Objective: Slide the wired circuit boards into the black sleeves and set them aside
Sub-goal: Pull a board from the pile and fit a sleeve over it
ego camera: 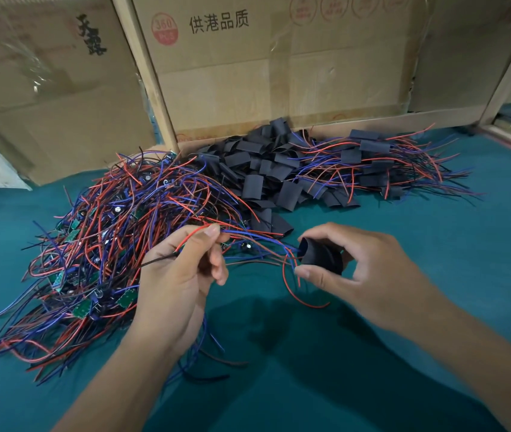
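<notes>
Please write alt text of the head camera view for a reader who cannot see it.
Over a teal table, the left hand pinches red and blue wires that lead into a black sleeve held open by the right hand. Behind lie a pile of wired boards, loose sleeves and finished pieces.

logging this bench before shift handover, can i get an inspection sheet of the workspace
surface: teal cloth table, wrinkled near the front edge
job's things: pile of wired boards at left; loose black sleeves at the middle back; sleeved boards at the right back
clutter: nothing seen
hands: left hand pinches red and blue wires; right hand holds one black sleeve with its mouth toward the wire ends
cables: held wires reach the sleeve's mouth
surroundings: cardboard boxes behind
</notes>
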Demonstrator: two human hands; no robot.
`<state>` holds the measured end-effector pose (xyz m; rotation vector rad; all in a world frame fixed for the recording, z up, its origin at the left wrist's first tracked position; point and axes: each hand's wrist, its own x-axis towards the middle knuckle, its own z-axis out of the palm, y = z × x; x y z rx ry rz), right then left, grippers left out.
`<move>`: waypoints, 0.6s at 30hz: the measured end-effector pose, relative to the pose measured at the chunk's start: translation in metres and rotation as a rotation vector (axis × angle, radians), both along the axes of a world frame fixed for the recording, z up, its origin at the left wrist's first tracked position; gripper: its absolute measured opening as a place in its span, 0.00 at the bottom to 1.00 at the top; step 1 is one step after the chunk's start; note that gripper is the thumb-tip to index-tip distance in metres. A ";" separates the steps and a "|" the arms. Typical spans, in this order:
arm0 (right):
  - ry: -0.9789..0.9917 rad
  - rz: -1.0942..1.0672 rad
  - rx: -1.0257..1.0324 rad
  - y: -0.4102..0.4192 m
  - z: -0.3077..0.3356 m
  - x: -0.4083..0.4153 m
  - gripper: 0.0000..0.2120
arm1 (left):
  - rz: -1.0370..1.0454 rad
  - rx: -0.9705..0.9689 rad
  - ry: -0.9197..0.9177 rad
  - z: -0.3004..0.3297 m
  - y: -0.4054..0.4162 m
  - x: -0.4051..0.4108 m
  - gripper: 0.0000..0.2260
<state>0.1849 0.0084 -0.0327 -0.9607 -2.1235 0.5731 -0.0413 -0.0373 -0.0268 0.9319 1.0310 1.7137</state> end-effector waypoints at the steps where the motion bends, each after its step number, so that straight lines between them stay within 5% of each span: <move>1: -0.018 -0.005 -0.001 0.000 0.000 0.000 0.12 | -0.016 -0.014 0.003 0.001 -0.001 0.002 0.07; 8: -0.144 -0.017 0.030 -0.010 -0.001 -0.007 0.20 | -0.152 -0.059 0.081 -0.009 -0.006 0.023 0.08; 18: -0.152 0.019 0.052 -0.014 -0.002 -0.010 0.17 | -0.366 -0.206 0.376 -0.028 -0.002 0.025 0.07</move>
